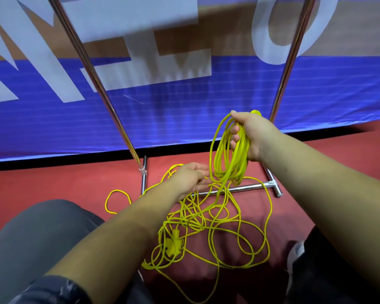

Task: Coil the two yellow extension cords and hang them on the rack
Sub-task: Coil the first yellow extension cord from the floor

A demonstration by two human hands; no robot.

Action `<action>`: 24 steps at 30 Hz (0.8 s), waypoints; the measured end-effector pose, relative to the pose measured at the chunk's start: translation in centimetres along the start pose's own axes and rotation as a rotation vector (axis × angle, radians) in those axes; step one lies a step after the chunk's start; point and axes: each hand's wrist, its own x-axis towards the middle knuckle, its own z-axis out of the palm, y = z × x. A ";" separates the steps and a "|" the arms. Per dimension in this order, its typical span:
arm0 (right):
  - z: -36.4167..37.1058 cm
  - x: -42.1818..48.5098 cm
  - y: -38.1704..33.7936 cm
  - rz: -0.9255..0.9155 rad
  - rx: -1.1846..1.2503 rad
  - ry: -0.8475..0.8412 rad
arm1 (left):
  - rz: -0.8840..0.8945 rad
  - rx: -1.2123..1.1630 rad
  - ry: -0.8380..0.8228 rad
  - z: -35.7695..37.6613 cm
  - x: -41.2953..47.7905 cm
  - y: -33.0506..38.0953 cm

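Work beside the chrome rack (92, 73).
Right hand (253, 137), at three o'clock, grips a coiled yellow extension cord (240, 154); left hand (190, 178) lies open near its hanging loops; loose yellow cord (173, 245) is tangled on the red floor (42, 185) at six o'clock.

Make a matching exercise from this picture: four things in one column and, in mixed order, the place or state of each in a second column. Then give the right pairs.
Things:
1. right hand
2. left hand
3. plug
4. rack

Places or states:
a. lies in the tangle on the floor
b. grips the coil
c. open, low beside the coil
d. stands before the banner

Pairs: 1-b, 2-c, 3-a, 4-d
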 end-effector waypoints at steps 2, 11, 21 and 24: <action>-0.3 0.3 -0.1 -0.006 0.028 0.019 | -0.089 0.130 -0.098 0.2 -0.3 -0.7; -0.9 -0.1 -1.6 -0.026 -0.018 -0.057 | -0.130 1.283 -0.564 -0.6 -1.2 -6.4; -1.5 -1.3 -3.4 -0.140 -0.257 -0.081 | -0.084 1.233 -0.163 -5.5 -0.1 -5.4; -0.9 -1.2 -2.6 -0.211 -0.434 -0.044 | -0.070 1.012 0.039 -6.1 0.1 -1.4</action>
